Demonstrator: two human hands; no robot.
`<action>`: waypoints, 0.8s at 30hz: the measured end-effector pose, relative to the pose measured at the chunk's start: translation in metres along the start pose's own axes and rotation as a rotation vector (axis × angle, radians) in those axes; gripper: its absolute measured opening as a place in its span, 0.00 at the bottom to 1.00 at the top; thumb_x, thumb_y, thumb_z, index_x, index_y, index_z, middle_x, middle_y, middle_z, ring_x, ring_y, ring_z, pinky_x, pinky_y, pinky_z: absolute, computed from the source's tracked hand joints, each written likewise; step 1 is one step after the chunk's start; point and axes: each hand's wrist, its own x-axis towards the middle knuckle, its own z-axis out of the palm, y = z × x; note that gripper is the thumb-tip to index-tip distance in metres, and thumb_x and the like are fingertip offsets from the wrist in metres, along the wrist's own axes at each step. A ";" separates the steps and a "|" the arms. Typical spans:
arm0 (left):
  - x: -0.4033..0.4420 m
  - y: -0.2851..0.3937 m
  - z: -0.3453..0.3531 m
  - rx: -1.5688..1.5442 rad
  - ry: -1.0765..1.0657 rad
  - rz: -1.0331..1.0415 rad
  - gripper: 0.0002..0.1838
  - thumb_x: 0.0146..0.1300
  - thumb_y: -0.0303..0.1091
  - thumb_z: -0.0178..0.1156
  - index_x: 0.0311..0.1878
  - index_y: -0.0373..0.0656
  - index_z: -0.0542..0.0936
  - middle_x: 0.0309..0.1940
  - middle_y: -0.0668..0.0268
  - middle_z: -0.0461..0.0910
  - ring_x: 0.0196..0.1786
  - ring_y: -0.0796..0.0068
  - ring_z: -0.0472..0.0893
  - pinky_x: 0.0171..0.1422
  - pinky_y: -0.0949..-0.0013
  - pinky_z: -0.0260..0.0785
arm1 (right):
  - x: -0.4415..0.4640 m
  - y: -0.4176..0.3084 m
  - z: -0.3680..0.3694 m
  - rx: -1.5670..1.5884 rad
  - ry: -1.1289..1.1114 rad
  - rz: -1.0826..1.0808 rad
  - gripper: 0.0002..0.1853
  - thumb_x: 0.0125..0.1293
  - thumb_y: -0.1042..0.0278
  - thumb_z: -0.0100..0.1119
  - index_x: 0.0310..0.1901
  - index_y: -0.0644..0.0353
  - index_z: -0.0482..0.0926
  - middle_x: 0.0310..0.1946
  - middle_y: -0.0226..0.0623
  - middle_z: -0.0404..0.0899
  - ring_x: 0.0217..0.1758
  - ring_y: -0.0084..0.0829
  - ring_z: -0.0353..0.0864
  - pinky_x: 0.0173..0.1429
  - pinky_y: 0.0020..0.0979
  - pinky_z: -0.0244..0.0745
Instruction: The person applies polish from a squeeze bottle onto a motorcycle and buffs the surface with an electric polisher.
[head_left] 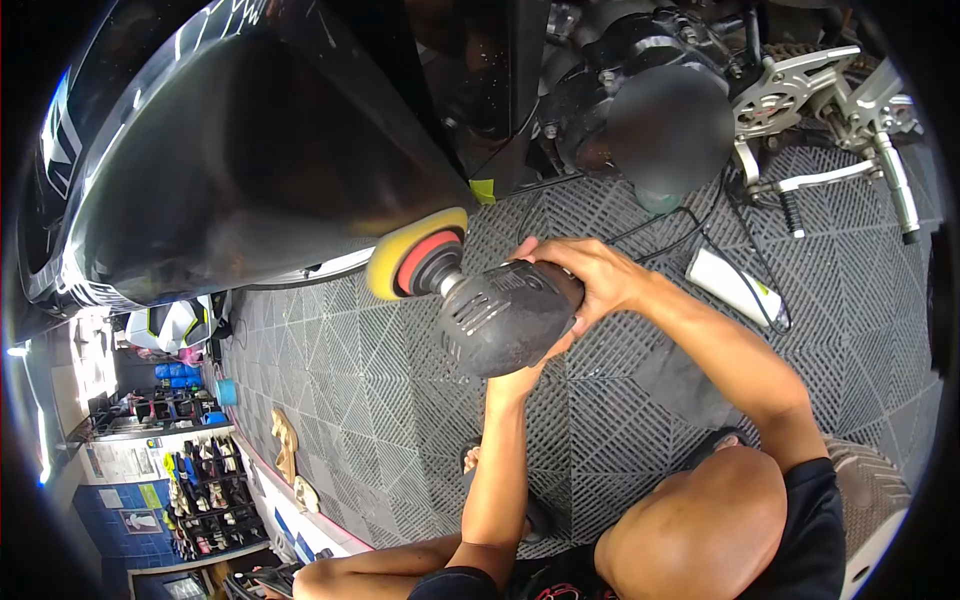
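Evidently the work is under way rather than finished: the polisher (510,315) is in both hands at the centre of the frame, its yellow foam pad (385,268) up at the lower edge of the glossy black panel (270,160) that fills the upper left. Whether the pad presses on that edge or sits just beside it, I cannot tell, nor whether it is spinning. Faint streaks and reflections cross the panel, but they do not show which parts are done and which are left.

The right hand (600,275) comes in from the right with the elbow bent and the forearm slanting up toward the left; its grip is closed round the rear of the polisher. The left hand (532,371) reaches up from the lower centre, forearm nearly upright, wrist tucked beneath the tool. Its grip seems closed on the underside, though most of the fingers are hidden. The pad end tilts toward the upper left, above the grey floor (330,400).
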 end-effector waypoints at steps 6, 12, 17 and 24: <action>0.001 -0.014 -0.001 0.002 0.005 0.011 0.44 0.43 0.25 0.76 0.67 0.44 0.66 0.72 0.57 0.59 0.69 0.63 0.66 0.72 0.56 0.64 | -0.006 0.009 -0.003 -0.059 -0.030 0.016 0.45 0.33 0.49 0.75 0.56 0.63 0.72 0.40 0.46 0.79 0.43 0.49 0.81 0.47 0.43 0.78; 0.009 0.000 0.012 -0.033 -0.020 0.012 0.43 0.43 0.24 0.76 0.65 0.46 0.67 0.72 0.57 0.59 0.69 0.62 0.66 0.72 0.56 0.64 | -0.005 0.008 -0.010 -0.077 0.010 -0.018 0.44 0.30 0.52 0.76 0.54 0.63 0.73 0.39 0.45 0.79 0.43 0.49 0.81 0.47 0.44 0.78; 0.005 -0.022 0.006 -0.020 0.009 -0.037 0.43 0.45 0.22 0.74 0.67 0.45 0.65 0.72 0.57 0.59 0.70 0.63 0.64 0.73 0.56 0.61 | -0.014 0.021 -0.009 -0.084 -0.054 0.023 0.44 0.30 0.55 0.75 0.54 0.63 0.72 0.39 0.46 0.79 0.43 0.51 0.81 0.47 0.44 0.77; 0.004 -0.038 0.007 -0.156 0.112 -0.151 0.43 0.47 0.21 0.72 0.67 0.44 0.64 0.72 0.57 0.59 0.71 0.62 0.63 0.74 0.55 0.59 | -0.013 0.031 -0.010 -0.109 -0.160 0.146 0.42 0.31 0.61 0.73 0.56 0.60 0.72 0.41 0.45 0.80 0.45 0.50 0.81 0.48 0.43 0.78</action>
